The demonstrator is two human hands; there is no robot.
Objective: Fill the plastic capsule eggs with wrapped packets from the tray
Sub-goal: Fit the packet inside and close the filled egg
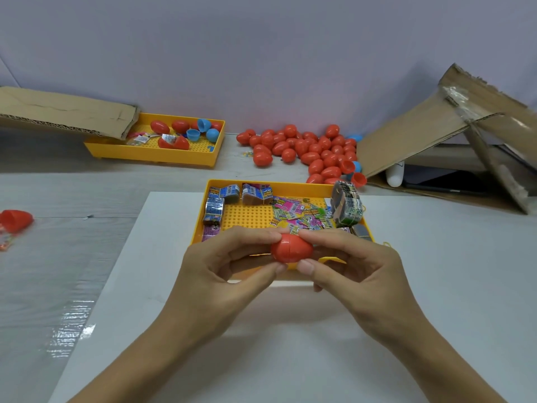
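Observation:
Both hands hold one red capsule egg over the near edge of the yellow tray. My left hand pinches its left half between thumb and fingers, and my right hand pinches its right half the same way. The egg's two halves are joined, with a seam line showing. The tray holds wrapped packets in pink, yellow and blue, plus banded bundles at its right side. A pile of closed red eggs lies on the table behind the tray.
A second yellow tray at the back left holds red eggs and blue halves, partly under a cardboard flap. A cardboard box leans at the right. An open red half lies at the far left. A white board lies under the tray.

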